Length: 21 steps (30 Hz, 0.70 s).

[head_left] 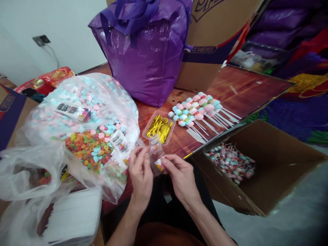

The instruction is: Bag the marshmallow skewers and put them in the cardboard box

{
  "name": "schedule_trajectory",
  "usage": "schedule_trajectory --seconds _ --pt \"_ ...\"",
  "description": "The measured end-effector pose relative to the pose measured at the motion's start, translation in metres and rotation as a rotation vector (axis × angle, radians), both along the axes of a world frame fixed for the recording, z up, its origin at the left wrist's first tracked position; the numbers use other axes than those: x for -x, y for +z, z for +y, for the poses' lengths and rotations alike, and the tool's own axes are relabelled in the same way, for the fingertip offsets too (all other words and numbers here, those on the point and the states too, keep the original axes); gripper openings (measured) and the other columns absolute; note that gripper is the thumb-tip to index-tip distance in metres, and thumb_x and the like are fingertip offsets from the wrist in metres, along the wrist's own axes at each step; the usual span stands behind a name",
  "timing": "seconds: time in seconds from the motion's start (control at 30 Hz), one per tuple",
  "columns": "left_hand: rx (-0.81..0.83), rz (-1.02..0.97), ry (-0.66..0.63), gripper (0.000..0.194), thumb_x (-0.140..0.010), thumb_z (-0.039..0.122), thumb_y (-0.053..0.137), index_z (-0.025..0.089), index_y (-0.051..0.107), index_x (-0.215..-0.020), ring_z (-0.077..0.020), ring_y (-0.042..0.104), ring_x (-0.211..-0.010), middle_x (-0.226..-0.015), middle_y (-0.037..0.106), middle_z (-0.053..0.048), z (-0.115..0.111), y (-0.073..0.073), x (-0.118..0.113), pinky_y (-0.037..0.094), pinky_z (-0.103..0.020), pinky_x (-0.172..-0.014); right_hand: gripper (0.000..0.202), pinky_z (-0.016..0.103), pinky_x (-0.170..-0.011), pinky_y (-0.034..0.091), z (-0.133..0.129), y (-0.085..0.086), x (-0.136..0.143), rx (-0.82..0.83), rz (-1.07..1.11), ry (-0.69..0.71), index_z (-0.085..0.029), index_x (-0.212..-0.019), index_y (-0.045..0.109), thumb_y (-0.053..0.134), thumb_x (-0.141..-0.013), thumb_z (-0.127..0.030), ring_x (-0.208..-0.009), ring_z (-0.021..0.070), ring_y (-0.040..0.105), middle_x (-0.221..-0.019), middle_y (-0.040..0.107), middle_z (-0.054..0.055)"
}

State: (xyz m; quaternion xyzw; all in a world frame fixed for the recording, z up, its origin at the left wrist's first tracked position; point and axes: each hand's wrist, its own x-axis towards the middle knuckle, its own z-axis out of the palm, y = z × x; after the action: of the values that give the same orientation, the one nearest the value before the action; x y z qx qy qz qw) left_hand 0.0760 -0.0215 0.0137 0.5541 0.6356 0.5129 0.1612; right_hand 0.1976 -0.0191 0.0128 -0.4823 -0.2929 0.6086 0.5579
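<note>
A small see-through printed bag (155, 150) is between my hands, above the table's front edge. My right hand (182, 176) pinches its lower right part between thumb and fingers. My left hand (141, 172) has its fingers curled together at the bag's left side. Just beyond, a plastic tub (174, 132) holds gold twist ties (161, 127). To the right of the tub lie several marshmallow skewers (196, 106), pink, blue, white and green on white sticks. Left of my hands, more printed bags (120, 145) rest on the loose candy.
A big plastic bag of pink and blue marshmallows (97, 92) and ring-shaped gummies (83, 150) cover the left side. White sticks (74, 215) lie at lower left. A purple bag (143, 65) stands behind. At right, an open carton (279, 171) holds wrapped skewers (230, 162).
</note>
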Motion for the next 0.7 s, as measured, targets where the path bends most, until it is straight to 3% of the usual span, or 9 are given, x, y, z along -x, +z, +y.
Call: schedule_trajectory --seconds 0.07,0.13,0.23,0.5,0.7 --pt "0.002 0.119 0.219 0.037 -0.096 0.034 0.051 0.020 0.063 -0.127 -0.0270 0.053 -0.122 -0.122 0.056 -0.014 0.008 0.001 0.024 0.042 -0.043 -0.106 0.018 0.022 -0.057 0.043 0.000 0.000 -0.010 -0.045 -0.081 0.006 -0.018 -0.075 0.073 0.079 -0.076 -0.035 -0.059 0.0104 0.052 -0.065 0.065 -0.001" --pt "0.112 0.253 0.407 0.060 -0.089 0.039 0.060 0.015 0.049 -0.143 -0.0356 0.046 -0.126 -0.128 0.049 -0.019 0.018 0.001 0.047 0.037 -0.054 -0.107 0.018 0.023 -0.058 0.044 -0.001 0.001 -0.018 -0.088 -0.161 0.073 -0.018 -0.075 0.071 0.077 -0.079 -0.034 -0.060 0.0110 0.053 -0.067 0.064 -0.001" --pt "0.313 0.389 0.488 0.074 -0.088 0.037 0.060 0.008 0.034 -0.150 -0.0414 0.045 -0.125 -0.127 0.048 -0.025 0.030 0.000 0.066 0.038 -0.061 -0.102 0.018 0.024 -0.058 0.043 -0.002 0.001 -0.025 -0.110 -0.234 0.149 -0.018 -0.077 0.070 0.074 -0.082 -0.035 -0.061 0.0118 0.053 -0.068 0.063 -0.001" --pt "0.299 0.465 0.338 0.072 -0.085 0.027 0.062 0.015 0.034 -0.151 -0.0387 0.052 -0.123 -0.127 0.054 -0.021 0.038 -0.002 0.059 0.042 -0.056 -0.101 0.020 0.024 -0.056 0.040 -0.012 -0.007 -0.036 -0.082 -0.277 0.107 -0.018 -0.080 0.071 0.074 -0.082 -0.038 -0.061 0.0121 0.049 -0.068 0.061 -0.001" --pt "0.110 0.178 0.243 0.064 -0.082 0.018 0.062 0.018 0.047 -0.144 -0.0318 0.051 -0.132 -0.139 0.057 -0.017 0.043 -0.010 0.054 0.040 -0.045 -0.110 0.021 0.024 -0.055 0.039 -0.016 -0.008 -0.053 -0.081 -0.266 -0.011 -0.018 -0.080 0.071 0.075 -0.081 -0.039 -0.060 0.0116 0.047 -0.067 0.059 -0.001"
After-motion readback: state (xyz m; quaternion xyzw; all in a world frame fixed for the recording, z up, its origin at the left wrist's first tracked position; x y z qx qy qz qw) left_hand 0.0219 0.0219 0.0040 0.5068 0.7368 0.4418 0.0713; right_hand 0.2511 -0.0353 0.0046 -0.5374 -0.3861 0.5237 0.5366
